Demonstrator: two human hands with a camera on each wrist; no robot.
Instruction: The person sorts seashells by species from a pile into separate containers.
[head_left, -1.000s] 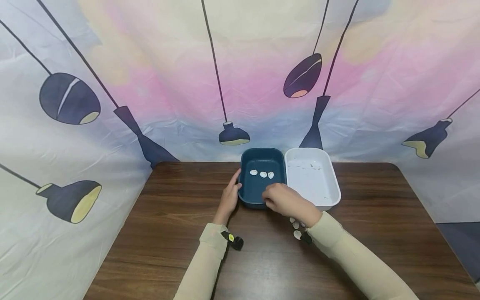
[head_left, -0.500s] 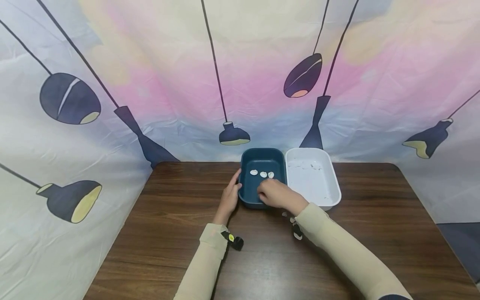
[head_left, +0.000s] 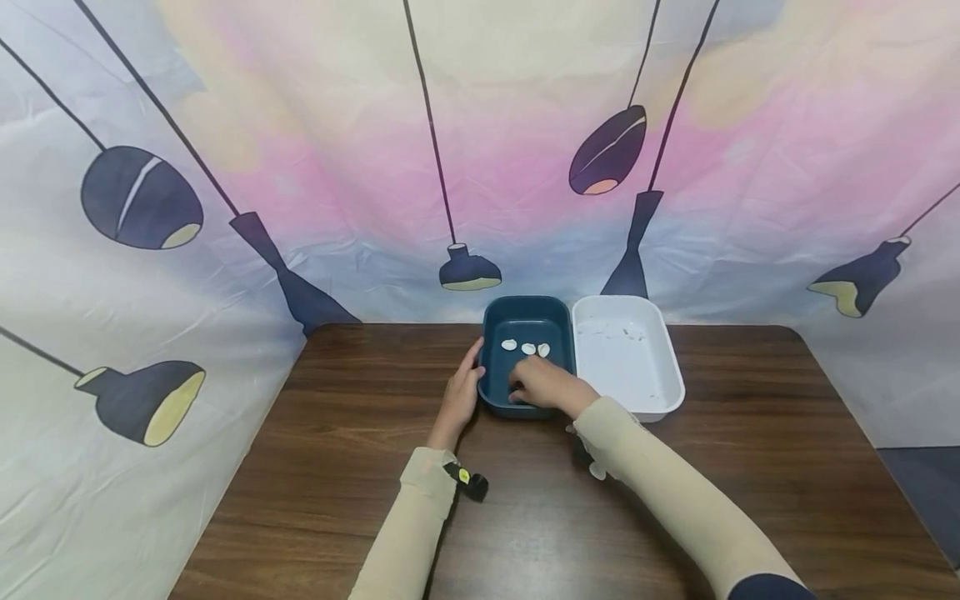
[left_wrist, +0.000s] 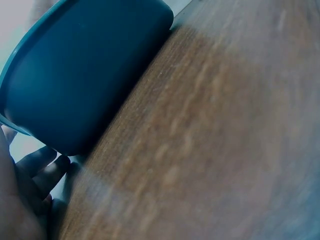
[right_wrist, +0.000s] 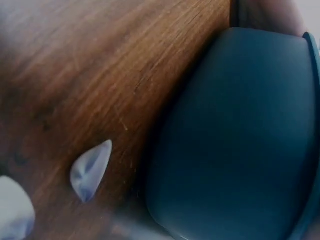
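Inside the dark teal tray (head_left: 527,310), three white seashells (head_left: 508,344) lie in a row across the middle. My left hand (head_left: 456,402) rests against the tray's left side, its fingers along the outer wall, in the left wrist view too. My right hand (head_left: 545,383) reaches into the near part of the tray with bent fingers pointing down; its fingertips are hidden, so anything between them cannot be seen. Two loose shells show in the right wrist view, one of them a pointed white-and-purple shell (right_wrist: 91,171) on the table beside the tray.
A white tray (head_left: 626,367) stands against the teal tray's right side, with small bits scattered on its bottom. More shells (head_left: 597,471) peek out beneath my right forearm on the brown wooden table (head_left: 360,467). A printed cloth (head_left: 337,167) hangs behind the table.
My right hand has moved left inside the teal tray, and its forearm now covers more of the loose shells on the table. My left hand and both trays keep their places.
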